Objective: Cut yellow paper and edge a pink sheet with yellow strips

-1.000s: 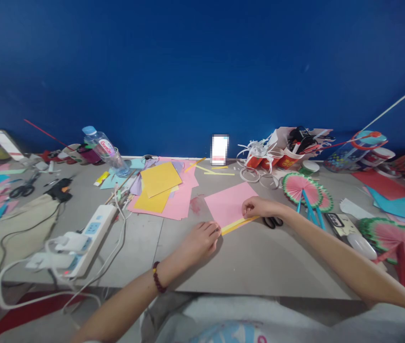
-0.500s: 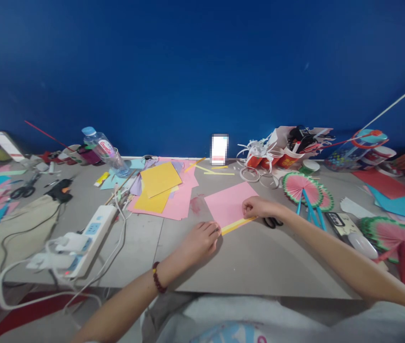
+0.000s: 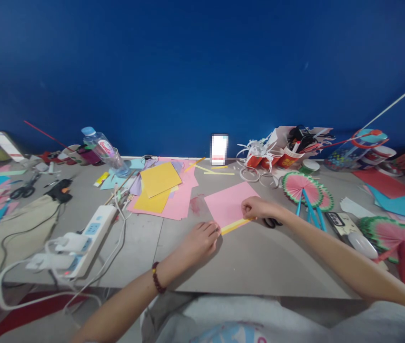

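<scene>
A sheet of pink paper [image 3: 228,202] lies on the grey table in front of me. A narrow yellow paper strip [image 3: 236,226] runs along its near edge. My left hand [image 3: 201,242], a beaded bracelet at its wrist, has its fingers closed at the left end of the strip, over the paper's corner. At the strip's other end, the curled fingers of my right hand [image 3: 255,208] pinch it against the pink sheet. My fingers hide both ends of the strip. Partly behind my right wrist are black scissor handles [image 3: 272,222].
Left of the pink sheet lie stacked yellow sheets [image 3: 159,180], a power strip [image 3: 93,240] with cables and a tilted bottle [image 3: 105,151]. A phone [image 3: 219,149] stands by the blue wall. To the right are red cups [image 3: 288,158], watermelon-patterned paper fans [image 3: 302,188] and a phone [image 3: 341,223].
My right hand has shifted very slightly left along the strip. My left hand and the pink paper are practically unmoved.
</scene>
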`<action>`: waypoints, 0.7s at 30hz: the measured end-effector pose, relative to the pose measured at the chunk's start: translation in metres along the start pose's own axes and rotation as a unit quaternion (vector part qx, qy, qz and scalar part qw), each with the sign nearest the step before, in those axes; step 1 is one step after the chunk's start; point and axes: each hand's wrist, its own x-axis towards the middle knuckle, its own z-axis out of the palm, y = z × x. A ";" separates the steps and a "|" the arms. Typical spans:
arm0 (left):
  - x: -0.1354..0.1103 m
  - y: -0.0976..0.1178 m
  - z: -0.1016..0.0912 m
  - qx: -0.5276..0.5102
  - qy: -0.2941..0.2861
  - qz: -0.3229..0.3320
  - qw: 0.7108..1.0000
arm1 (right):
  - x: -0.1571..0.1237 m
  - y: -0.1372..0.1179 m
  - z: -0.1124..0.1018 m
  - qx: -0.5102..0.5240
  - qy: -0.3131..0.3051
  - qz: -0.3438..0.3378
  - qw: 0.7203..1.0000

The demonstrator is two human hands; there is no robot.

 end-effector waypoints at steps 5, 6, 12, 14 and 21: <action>0.002 0.002 -0.001 0.010 -0.018 -0.001 1.000 | 0.002 0.003 0.001 0.006 0.001 -0.009 1.000; 0.004 0.003 -0.001 0.016 -0.027 -0.002 1.000 | 0.002 0.003 0.001 0.005 0.000 -0.009 1.000; 0.022 0.007 0.000 0.062 -0.063 -0.012 0.996 | 0.003 0.003 0.000 0.009 -0.005 -0.014 1.000; 0.027 0.009 -0.001 0.065 -0.059 -0.009 0.996 | 0.003 0.004 0.000 0.012 -0.006 -0.015 1.000; 0.028 0.010 -0.003 0.084 -0.057 0.002 0.995 | 0.002 0.002 -0.001 0.007 -0.007 -0.008 1.000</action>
